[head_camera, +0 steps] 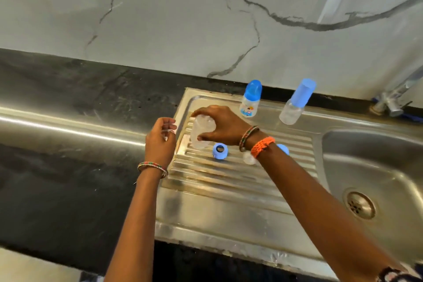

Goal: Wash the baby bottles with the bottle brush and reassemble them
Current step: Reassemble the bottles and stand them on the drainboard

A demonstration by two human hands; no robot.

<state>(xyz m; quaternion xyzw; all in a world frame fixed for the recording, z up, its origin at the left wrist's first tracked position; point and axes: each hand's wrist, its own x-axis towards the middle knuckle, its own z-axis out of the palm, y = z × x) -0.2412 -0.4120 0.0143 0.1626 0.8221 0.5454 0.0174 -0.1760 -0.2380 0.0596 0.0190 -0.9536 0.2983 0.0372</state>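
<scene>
1. The right hand (219, 125) reaches across from the right side and grasps a clear bottle (202, 131) from above, with the fingers curled around its top and the thumb on its near side.
2. The bottle stands upright on the ribbed drainboard (229, 178), and it has no cap on it.
3. The left hand (160, 142) is just left of the bottle, over the left edge of the drainboard. Its fingers are curled and seem to pinch a small clear piece (168, 131); I cannot tell what the piece is.
4. A blue ring (219, 150) lies on the drainboard just under the right wrist, near the base of the bottle.
5. A clear nipple (249, 158) lies on the ribs below the right wrist, partly hidden by the orange band (262, 146).
6. A blue cap (283, 149) shows behind the right forearm, mostly hidden by it.
7. Beyond the right hand, at the back of the drainboard, stands a printed bottle (250, 102) with a blue cap on.
8. To the right of it stands a second capped bottle (296, 103), clear, with a blue cap.
9. The basin (366, 167) with its drain (360, 205) is to the right of the right forearm.
10. A tap (393, 98) is at the wall, far right of both hands.
11. A dark counter (57, 167) lies to the left of the left arm.
</scene>
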